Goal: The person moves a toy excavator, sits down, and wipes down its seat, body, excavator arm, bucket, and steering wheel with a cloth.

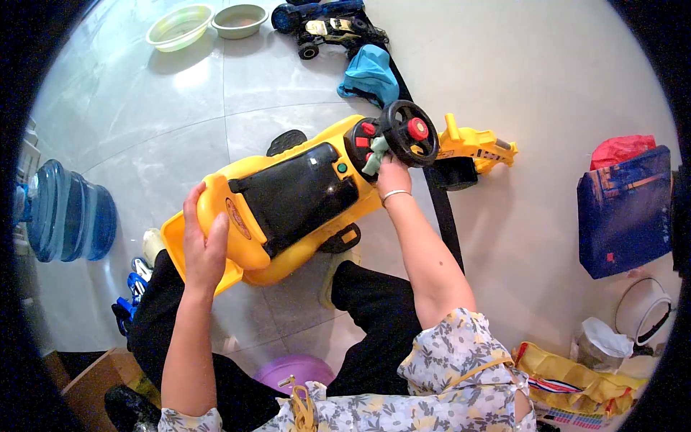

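Grey tiles [183, 119] lie beneath the yellow toy [291, 261], black-panelled; the left hand [205, 248] spreads over its backrest [248, 237], the right [394, 175] pinches green cloth [373, 160] beside the wheel [394, 137].

The right hand [394, 175] holds a pale green cloth [377, 153] beside the steering wheel [409, 133].

My only view comes from the wearer's head, facing forward and steeply down from close above the lap [309, 414], with both forearms reaching up from the lower edge, the ride-on toy [288, 201] mid-frame, and floor [288, 83] curving toward dark corners.
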The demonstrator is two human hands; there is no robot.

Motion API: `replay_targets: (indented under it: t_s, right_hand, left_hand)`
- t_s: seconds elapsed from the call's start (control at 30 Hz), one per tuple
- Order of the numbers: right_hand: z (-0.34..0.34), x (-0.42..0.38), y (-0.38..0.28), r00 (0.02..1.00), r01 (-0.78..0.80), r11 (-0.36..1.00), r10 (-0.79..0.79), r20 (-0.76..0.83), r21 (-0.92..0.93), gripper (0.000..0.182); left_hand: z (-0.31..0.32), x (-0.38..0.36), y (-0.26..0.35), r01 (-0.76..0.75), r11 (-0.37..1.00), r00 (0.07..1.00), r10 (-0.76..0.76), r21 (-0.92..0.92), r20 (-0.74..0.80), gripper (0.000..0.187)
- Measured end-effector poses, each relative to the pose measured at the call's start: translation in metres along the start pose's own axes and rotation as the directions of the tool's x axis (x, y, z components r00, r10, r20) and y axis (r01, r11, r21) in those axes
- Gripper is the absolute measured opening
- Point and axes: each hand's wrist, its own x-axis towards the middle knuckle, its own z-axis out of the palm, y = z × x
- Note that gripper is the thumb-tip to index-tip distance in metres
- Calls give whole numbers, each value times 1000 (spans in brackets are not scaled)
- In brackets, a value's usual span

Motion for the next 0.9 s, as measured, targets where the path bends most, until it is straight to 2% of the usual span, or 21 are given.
replay_targets:
  t_s: [0.03, 0.07, 0.2, 0.3, 0.37, 0.4, 0.43, 0.47, 0.5, 0.57, 0.6, 0.7, 0.73, 0.77, 0.87, 0.9]
  right_hand:
    - [-5, -2, 1, 1000, -7, 999, 6, 26, 46, 27]
    - [-15, 0, 3, 987, -58, 990, 36, 159, 132, 30]
    - [-23, -2, 5, 975, -114, 978, 77, 206, 173, 30]
    - [-31, -7, 3, 976, -79, 983, 43, 212, 168, 31]
    - [-25, -8, 4, 996, 32, 995, -40, 82, 98, 31]
    - [-21, -8, 5, 995, 30, 994, -39, 87, 101, 31]
    - [-17, -7, 6, 999, 44, 990, -47, 20, 133, 31]
    - [-10, -6, 6, 998, 59, 984, -52, -46, 166, 32]
    - [-3, -2, 9, 998, 57, 983, -51, -39, 174, 32]
    - [5, 4, 11, 999, 34, 980, -29, -27, 197, 32]
    - [7, 4, 9, 995, 30, 972, -7, -99, 235, 30]
    - [8, 3, 7, 992, 24, 964, 9, -124, 264, 29]
    - [13, 4, 6, 966, 96, 974, -41, -255, 204, 29]
    - [14, 4, 7, 968, 93, 973, -39, -248, 210, 29]
    - [3, 8, 1, 997, -34, 967, 50, -57, 254, 29]
    - [2, 8, 1, 998, -25, 964, 40, -51, 264, 29]
  left_hand:
    - [-1, 0, 1, 0, 1000, 1000, 0, -1, 0, 49]
    - [-1, 1, 2, 8, 1000, 1000, -8, 13, 9, 49]
    - [0, 1, 4, -4, 1000, 1000, 4, 18, 7, 49]
    - [0, 0, 3, 1, 999, 1000, -1, 45, 4, 50]
    - [1, 0, 4, 13, 1000, 1000, -14, 26, 10, 53]
    - [1, 0, 5, 27, 1000, 1000, -27, 8, 12, 56]
    - [3, -1, 7, 31, 999, 999, -31, 13, 14, 56]
    - [6, -2, 10, 98, 994, 995, -98, -47, 12, 61]
    - [8, -3, 12, 166, 981, 986, -165, -105, 14, 66]
    - [6, -3, 11, 163, 983, 987, -162, -84, 19, 71]
    - [4, -2, 11, 154, 985, 988, -153, -73, 22, 76]
    - [-3, 3, 13, 182, 982, 983, -182, -43, 2, 79]
    - [-3, 4, 13, 180, 979, 983, -182, -93, -11, 79]
    - [-4, 7, 13, 186, 979, 982, -188, -86, -9, 79]
    - [-7, 17, 16, 172, 980, 984, -176, -104, -32, 76]
    - [-6, 18, 18, 178, 980, 982, -183, -94, -43, 76]
